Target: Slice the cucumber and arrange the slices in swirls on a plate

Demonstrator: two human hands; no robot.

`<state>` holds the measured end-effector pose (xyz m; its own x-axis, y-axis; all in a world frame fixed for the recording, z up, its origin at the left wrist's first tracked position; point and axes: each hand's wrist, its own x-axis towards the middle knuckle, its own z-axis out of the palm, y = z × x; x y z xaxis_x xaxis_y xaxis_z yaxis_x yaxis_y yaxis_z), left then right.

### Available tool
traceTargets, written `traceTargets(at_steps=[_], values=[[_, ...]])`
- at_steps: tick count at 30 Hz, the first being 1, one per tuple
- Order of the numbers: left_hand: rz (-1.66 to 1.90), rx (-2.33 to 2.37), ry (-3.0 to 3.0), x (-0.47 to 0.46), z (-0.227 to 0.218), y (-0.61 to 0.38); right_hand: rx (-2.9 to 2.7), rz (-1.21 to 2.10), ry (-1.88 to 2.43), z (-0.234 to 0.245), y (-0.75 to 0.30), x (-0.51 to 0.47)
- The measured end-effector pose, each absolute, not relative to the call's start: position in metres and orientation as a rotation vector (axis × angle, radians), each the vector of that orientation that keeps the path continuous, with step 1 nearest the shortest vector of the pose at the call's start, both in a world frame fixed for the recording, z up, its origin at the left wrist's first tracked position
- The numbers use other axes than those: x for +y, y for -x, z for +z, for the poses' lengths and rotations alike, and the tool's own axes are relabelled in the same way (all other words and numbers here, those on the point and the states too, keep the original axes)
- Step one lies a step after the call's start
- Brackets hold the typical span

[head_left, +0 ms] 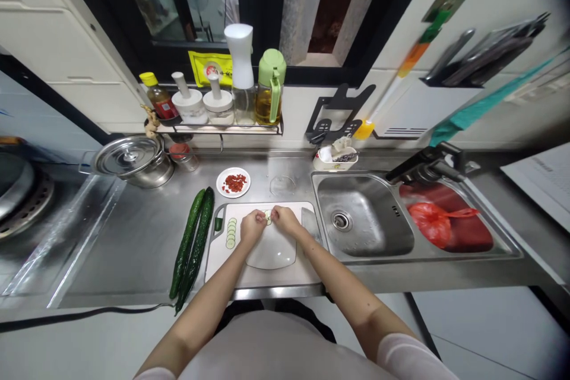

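My left hand (252, 227) and my right hand (285, 219) meet over the far edge of a white plate (271, 256), fingers pinched. Between the fingertips are pale green cucumber slices (268, 216), partly covered by the fingers. Under the plate lies a white cutting board (221, 270) with a grey rim. On its left part a row of overlapping cucumber slices (230, 234) sits beside a dark green cucumber end (218, 224). A broad blade (310, 224) rests at the board's right side, partly behind my right forearm. Two whole cucumbers (192, 249) lie left of the board.
Behind the board stands a small dish (219, 189) of chopped red pieces. A lidded steel pot (145, 169) is at the back left, below a rack (209, 129) of bottles and jars. To the right is a steel sink (369, 214), with a red bag (430, 224) in the farther basin.
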<state>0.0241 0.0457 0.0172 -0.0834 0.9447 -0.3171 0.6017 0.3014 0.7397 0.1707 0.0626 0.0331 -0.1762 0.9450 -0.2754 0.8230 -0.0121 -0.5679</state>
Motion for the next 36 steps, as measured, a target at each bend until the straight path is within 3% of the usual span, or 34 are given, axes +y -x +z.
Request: traceTargets(at_steps=[36], values=[[0.356,1.846,-1.605,0.0538,0.0153,-0.0309,-2.434,0.742,2.057,0.0337,-0.1605,0.0714]])
